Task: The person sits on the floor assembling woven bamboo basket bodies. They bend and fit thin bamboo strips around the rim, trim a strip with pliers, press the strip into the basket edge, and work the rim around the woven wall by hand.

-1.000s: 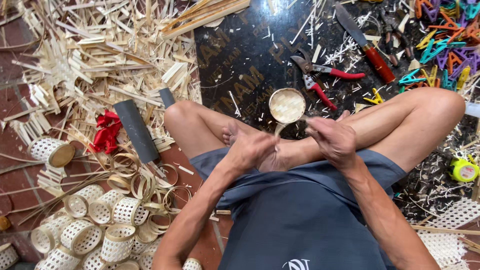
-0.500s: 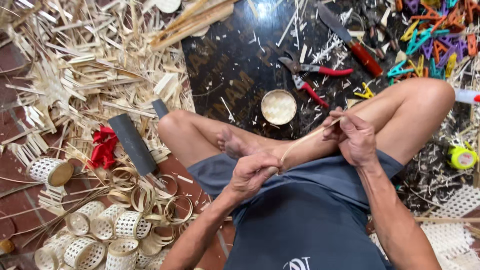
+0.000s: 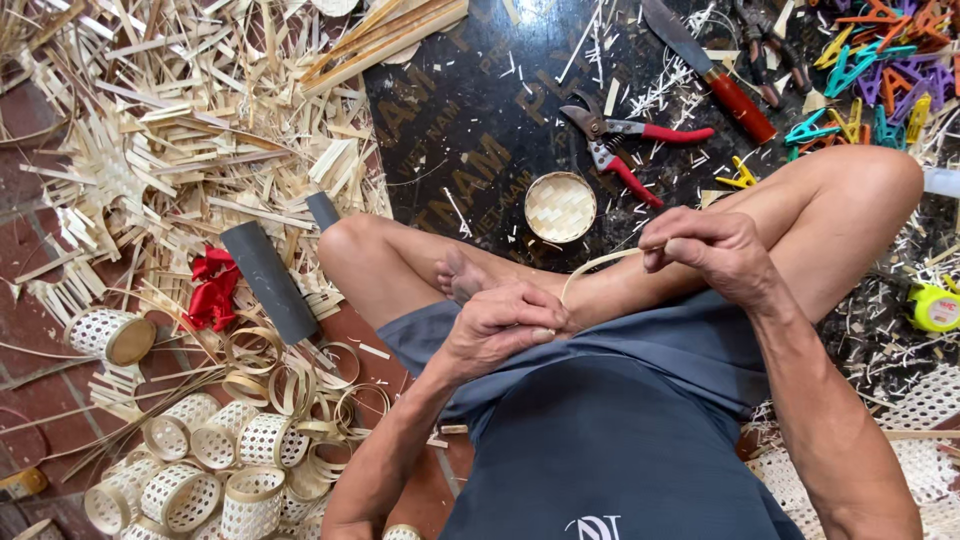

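I sit cross-legged on the floor. A thin pale bamboo strip (image 3: 600,266) arcs between my two hands over my shins. My left hand (image 3: 505,325) pinches its lower end near my lap. My right hand (image 3: 705,245) grips its upper end by my right knee. A small round woven bamboo lid (image 3: 560,207) lies flat on the black board (image 3: 460,110) just beyond my feet, touched by neither hand.
Red-handled pruning shears (image 3: 625,150) and a red-handled knife (image 3: 715,70) lie on the board. Coloured clips (image 3: 870,70) sit far right, a yellow tape measure (image 3: 935,307) at right. Bamboo offcuts (image 3: 180,130), a dark tube (image 3: 268,282), red ribbon (image 3: 212,288) and several woven cups (image 3: 190,470) fill the left.
The woven lid, held up between my hands a second ago, now lies on the board. My hands have drawn apart along the bamboo strip, the right rising toward my knee.
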`<control>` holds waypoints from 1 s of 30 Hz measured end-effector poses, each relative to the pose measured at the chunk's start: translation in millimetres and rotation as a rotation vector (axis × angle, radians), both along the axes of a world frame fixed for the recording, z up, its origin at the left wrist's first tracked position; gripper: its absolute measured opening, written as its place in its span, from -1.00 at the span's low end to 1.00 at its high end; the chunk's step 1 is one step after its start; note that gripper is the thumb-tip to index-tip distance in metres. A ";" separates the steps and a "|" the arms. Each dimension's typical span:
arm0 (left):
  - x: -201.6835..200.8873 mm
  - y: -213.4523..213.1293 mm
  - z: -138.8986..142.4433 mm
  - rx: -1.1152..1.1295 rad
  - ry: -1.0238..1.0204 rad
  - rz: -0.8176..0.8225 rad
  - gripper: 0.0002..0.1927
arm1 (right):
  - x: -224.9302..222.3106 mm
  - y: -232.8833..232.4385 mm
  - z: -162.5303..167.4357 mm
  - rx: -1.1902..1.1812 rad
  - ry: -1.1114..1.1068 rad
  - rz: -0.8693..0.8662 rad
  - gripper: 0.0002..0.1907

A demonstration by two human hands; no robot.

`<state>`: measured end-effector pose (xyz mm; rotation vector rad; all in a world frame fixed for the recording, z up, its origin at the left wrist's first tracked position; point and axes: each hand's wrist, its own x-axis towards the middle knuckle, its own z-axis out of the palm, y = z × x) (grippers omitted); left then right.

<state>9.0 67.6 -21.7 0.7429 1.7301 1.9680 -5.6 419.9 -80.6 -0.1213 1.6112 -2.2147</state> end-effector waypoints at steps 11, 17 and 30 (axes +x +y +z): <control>-10.8 4.2 0.1 -0.088 -0.355 0.202 -0.93 | -14.9 -14.9 -2.2 -0.257 -0.169 -0.063 -0.73; -23.7 -14.6 58.4 0.008 -0.354 0.544 -0.85 | -80.2 -42.8 -30.3 1.278 0.567 -0.183 -0.40; -53.0 -5.3 43.4 -0.010 -0.233 0.578 -0.91 | -100.3 -65.3 1.3 1.011 0.258 0.067 -0.40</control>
